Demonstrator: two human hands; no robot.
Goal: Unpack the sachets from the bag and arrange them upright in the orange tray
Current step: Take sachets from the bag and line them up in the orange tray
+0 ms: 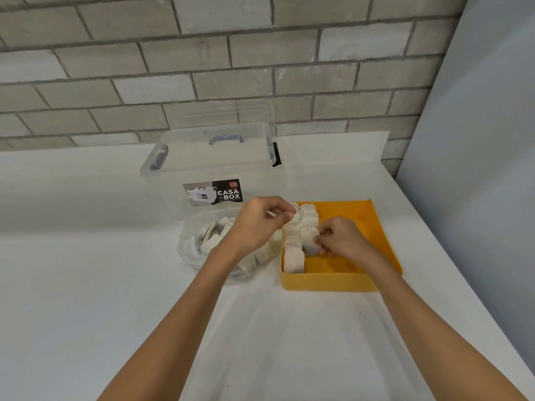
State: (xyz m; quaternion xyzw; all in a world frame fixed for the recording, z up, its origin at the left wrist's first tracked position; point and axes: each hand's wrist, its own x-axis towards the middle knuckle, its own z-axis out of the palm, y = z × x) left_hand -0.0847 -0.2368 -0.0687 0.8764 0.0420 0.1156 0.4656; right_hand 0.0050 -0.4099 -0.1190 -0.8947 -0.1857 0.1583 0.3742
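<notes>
The orange tray (327, 282) sits on the white table (86, 285), on the right. It is square with low walls. Inside it, along its left wall, small white sachets (293, 259) stand up in two rows, side by side. They look like soft little pillows, pale and a bit puffy. The row by the wall reaches closer to the front of the tray than the other row. The rest of the tray floor is bare orange.

The right hand (343, 238) is over the tray. Its fingers pinch the front sachet (309, 241) of the second row.

The left hand (257, 224) reaches to the far end of the rows. Its fingers are curled and their tips are at the tops of the sachets there. I cannot tell if it grips one or only touches.

Just left of the tray lies a clear bag (191, 250), open and crumpled. More sachets (214, 230) lie in it in a loose heap.

Behind the bag stands a big clear box (208, 166) with a dark label (215, 192). Behind that is a grey brick wall (144, 68).
</notes>
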